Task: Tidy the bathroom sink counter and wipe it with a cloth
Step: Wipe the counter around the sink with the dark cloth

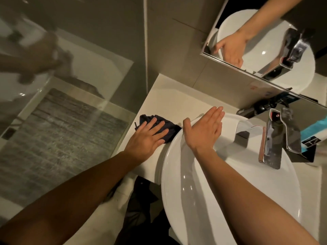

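Note:
A dark blue cloth (169,129) lies crumpled on the pale counter (169,103), left of the white round basin (230,200). My left hand (146,138) presses flat on the cloth with fingers spread. Fingers straight and together, my right hand (203,129) rests flat on the basin's left rim, holding nothing. The cloth touches the basin's edge between the two hands.
A chrome faucet (276,140) stands at the basin's right side. A blue and white package (316,133) sits behind it. A mirror (265,41) hangs above the counter. A glass shower panel (70,103) borders the counter on the left.

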{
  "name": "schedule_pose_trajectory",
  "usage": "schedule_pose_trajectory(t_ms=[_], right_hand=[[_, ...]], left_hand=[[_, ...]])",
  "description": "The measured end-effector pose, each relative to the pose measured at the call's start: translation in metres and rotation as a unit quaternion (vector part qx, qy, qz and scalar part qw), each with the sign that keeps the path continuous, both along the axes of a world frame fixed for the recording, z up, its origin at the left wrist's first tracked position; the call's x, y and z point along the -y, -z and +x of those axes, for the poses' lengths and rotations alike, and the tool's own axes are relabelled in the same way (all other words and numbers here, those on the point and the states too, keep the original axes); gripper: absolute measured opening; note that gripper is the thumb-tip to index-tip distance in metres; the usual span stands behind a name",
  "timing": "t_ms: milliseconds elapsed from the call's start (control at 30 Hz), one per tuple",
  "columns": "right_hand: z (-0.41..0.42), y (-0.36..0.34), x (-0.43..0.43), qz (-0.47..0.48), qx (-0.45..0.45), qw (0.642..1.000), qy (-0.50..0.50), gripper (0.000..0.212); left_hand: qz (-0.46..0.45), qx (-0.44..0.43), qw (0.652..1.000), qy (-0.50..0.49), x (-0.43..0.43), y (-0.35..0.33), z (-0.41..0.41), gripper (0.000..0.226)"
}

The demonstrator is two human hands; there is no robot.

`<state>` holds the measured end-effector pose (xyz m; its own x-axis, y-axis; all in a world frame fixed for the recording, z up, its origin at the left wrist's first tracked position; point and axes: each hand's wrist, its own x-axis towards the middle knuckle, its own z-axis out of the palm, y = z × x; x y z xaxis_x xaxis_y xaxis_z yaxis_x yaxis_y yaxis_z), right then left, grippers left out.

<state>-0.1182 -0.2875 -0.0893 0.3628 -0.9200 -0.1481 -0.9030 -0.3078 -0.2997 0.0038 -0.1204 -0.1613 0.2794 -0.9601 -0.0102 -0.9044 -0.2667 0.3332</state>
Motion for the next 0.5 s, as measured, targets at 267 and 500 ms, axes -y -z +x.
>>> schedule_pose_trajectory(t_ms=[267,500], right_hand=[[-0.003,0.002,0.003,0.009,-0.006,1.000,-0.011,0.103],[-0.003,0.000,0.002,0.010,0.010,1.000,-0.010,0.104]], left_hand=[[-0.065,-0.030,0.994,-0.079,-0.064,0.001,-0.053,0.039],[-0.061,-0.060,0.987,-0.135,-0.111,-0.005,-0.112,0.039]])
